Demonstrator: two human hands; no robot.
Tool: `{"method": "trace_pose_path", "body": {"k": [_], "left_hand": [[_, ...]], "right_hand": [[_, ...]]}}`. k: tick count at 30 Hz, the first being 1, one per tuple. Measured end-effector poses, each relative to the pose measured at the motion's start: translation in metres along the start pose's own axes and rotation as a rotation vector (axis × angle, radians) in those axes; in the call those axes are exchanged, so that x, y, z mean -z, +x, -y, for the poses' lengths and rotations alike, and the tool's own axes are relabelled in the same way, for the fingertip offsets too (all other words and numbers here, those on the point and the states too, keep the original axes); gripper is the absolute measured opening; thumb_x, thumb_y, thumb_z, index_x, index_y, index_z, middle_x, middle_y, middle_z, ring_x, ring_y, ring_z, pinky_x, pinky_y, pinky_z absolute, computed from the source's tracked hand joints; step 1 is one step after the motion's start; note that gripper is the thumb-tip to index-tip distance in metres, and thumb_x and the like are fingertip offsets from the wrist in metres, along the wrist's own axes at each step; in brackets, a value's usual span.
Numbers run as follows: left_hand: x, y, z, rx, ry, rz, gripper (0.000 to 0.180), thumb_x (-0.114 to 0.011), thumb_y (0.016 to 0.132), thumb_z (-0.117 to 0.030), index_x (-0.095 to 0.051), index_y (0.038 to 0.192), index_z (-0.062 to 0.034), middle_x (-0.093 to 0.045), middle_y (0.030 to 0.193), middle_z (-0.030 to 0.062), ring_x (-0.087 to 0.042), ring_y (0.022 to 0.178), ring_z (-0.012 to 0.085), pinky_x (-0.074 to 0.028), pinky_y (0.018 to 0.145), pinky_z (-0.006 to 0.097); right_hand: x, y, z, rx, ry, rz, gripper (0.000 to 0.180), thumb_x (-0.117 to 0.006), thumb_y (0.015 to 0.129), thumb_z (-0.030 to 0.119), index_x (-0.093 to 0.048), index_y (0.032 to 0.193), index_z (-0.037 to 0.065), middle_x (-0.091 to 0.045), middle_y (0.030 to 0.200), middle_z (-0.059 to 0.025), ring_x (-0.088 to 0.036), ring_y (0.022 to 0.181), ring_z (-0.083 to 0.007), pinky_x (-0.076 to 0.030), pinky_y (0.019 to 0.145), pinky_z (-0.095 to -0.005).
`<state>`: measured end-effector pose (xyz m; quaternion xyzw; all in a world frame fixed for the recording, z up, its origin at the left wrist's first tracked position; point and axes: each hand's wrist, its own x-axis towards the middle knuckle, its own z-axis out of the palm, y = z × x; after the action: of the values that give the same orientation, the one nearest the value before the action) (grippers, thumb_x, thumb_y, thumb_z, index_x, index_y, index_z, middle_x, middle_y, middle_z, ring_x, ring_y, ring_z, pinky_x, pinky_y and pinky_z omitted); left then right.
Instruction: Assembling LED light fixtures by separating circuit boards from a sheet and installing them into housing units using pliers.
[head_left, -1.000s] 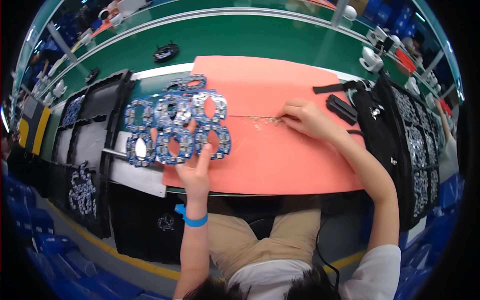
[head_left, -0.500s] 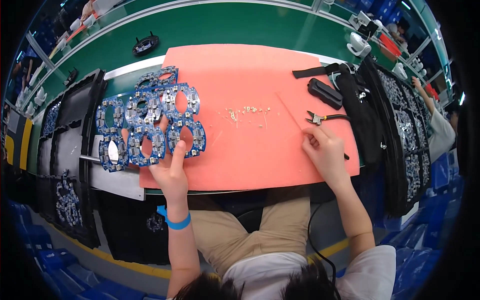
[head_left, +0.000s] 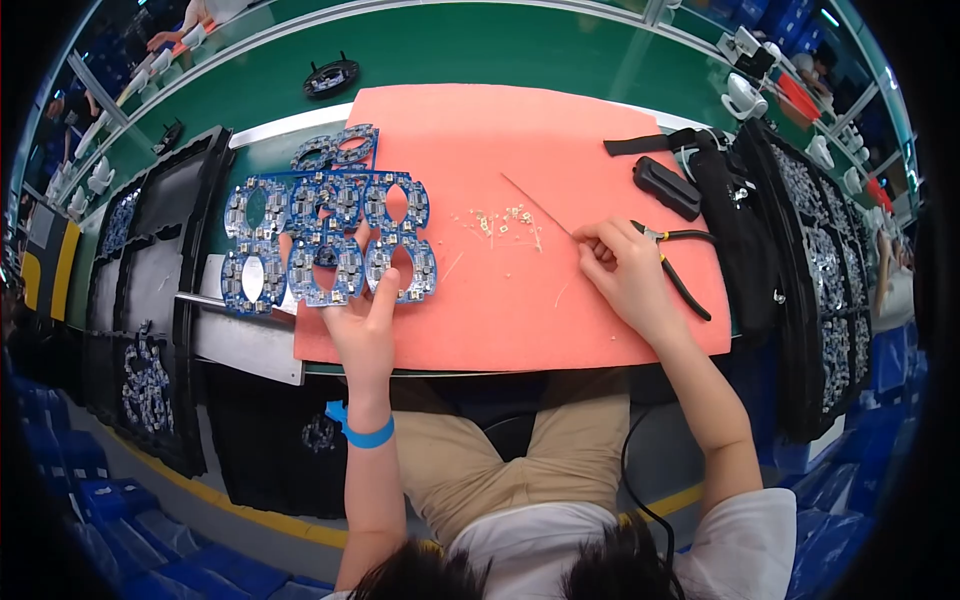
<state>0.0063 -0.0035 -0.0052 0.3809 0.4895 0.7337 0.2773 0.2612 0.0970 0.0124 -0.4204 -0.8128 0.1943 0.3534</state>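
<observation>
While the left hand (head_left: pixel 360 338), fingers half spread, holds blue circuit boards (head_left: pixel 347 205), the right hand (head_left: pixel 622 268) pinches a thin stick (head_left: pixel 538 205), fingertips together.

Pink mat (head_left: pixel 450 335) on green bench (head_left: pixel 500 50), scattered pale bits (head_left: pixel 485 225), black-handled pliers (head_left: pixel 681 284)

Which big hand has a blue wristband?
The left hand, holding the blue circuit boards; the right hand, pinching a thin stick, has a bare wrist.
</observation>
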Motion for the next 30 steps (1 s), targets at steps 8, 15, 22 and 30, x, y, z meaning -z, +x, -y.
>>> {"method": "trace_pose_path", "body": {"k": [8,15,22,30], "left_hand": [[-0.010,-0.002,0.001,0.018,0.099,0.012,0.060,-0.058,0.088,0.007,-0.032,0.141,0.0027,-0.046,0.139,0.0167,-0.050,0.122,0.0226,-0.042,0.102,0.036],[-0.016,-0.004,-0.004,0.001,0.076,0.041,0.088,-0.056,0.086,0.012,-0.003,0.151,-0.0108,-0.044,0.139,0.0204,-0.051,0.122,0.0237,-0.047,0.097,0.035],[-0.014,0.002,-0.001,-0.053,0.129,0.070,0.094,-0.055,0.084,0.013,0.005,0.151,-0.0130,-0.046,0.136,0.0188,-0.050,0.125,0.0240,-0.044,0.102,0.037],[-0.013,0.003,0.003,-0.054,0.173,0.054,0.090,-0.056,0.084,0.013,-0.001,0.151,-0.0108,-0.050,0.134,0.0184,-0.052,0.121,0.0232,-0.044,0.100,0.035]], "right_hand": [[-0.002,0.021,-0.023,0.124,-0.018,0.063,0.010,-0.064,0.080,0.002,-0.063,0.089,-0.001,-0.058,0.074,-0.0081,-0.057,0.063,-0.0166,-0.048,0.059,-0.0279],[-0.006,0.027,-0.025,0.120,0.035,0.062,0.011,-0.064,0.079,0.000,-0.062,0.090,-0.001,-0.058,0.073,-0.0072,-0.054,0.060,-0.0138,-0.046,0.057,-0.0262],[-0.003,0.034,-0.026,0.079,0.100,0.105,0.012,-0.064,0.078,0.000,-0.063,0.090,-0.002,-0.057,0.069,-0.0054,-0.052,0.060,-0.0120,-0.045,0.058,-0.0251],[-0.002,0.033,-0.025,0.096,0.088,0.102,0.011,-0.064,0.079,0.001,-0.064,0.090,-0.001,-0.059,0.075,-0.0073,-0.055,0.064,-0.0131,-0.047,0.061,-0.0262]]}}
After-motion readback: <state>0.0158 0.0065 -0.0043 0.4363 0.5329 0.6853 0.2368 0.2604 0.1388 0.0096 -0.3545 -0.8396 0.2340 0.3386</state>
